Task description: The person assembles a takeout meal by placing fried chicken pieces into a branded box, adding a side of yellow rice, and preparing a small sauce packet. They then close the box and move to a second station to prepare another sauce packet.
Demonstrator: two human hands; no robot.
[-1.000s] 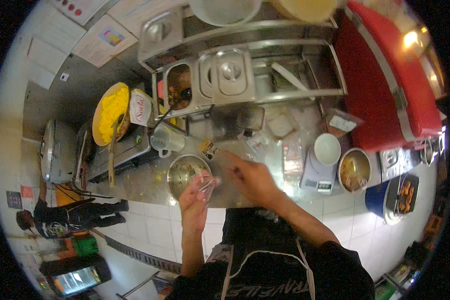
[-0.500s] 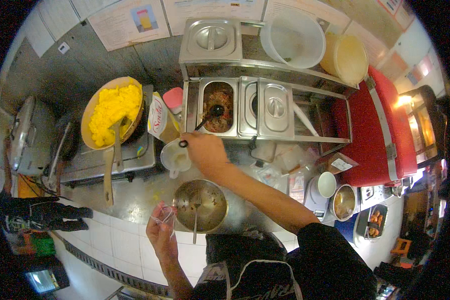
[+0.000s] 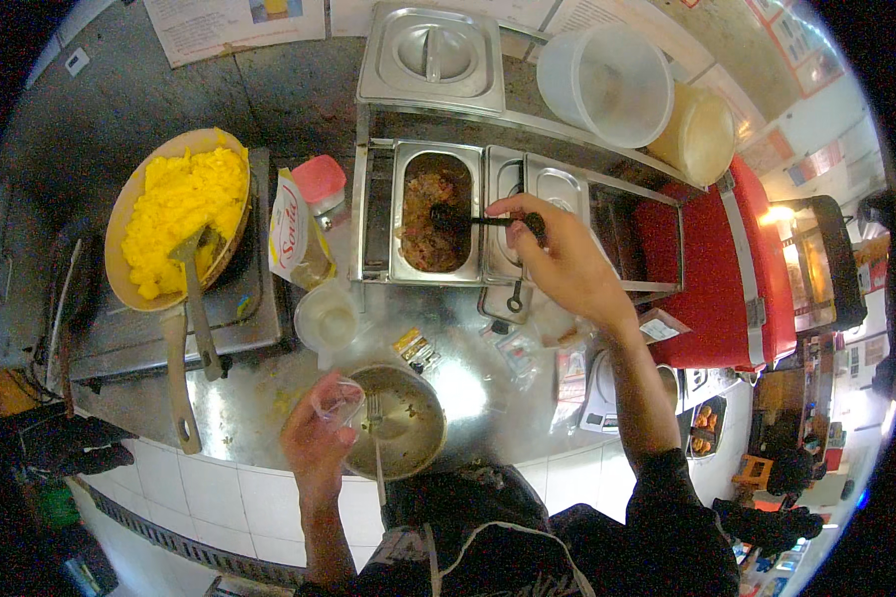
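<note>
My right hand [image 3: 572,264] grips the handle of a black spoon [image 3: 493,221]. The spoon's head rests in chunky brown-red food inside a rectangular steel pan [image 3: 398,254]. In my left hand [image 3: 309,433] is a thin, crumpled piece of clear plastic [image 3: 336,400], its exact kind unclear. That hand is beside the left rim of a round steel bowl [image 3: 418,463], where a fork [image 3: 376,438] leans. Just behind the bowl stands a clear plastic measuring cup [image 3: 327,320]. A small yellow packet [image 3: 415,348] lies on the steel counter.
At left, a frying pan [image 3: 119,269] of yellow mashed food with a spatula [image 3: 194,298] sits on a stove. A carton [image 3: 294,234] and a pink-lidded jar [image 3: 319,181] stand beside the rack. Lidded steel pans [image 3: 558,181], a red box [image 3: 707,269] and a scale [image 3: 599,393] are to the right.
My right hand has moved from the left side of the food pan to its right, swinging the spoon's handle across. My left hand keeps the plastic near the bowl. The whole view has shifted slightly.
</note>
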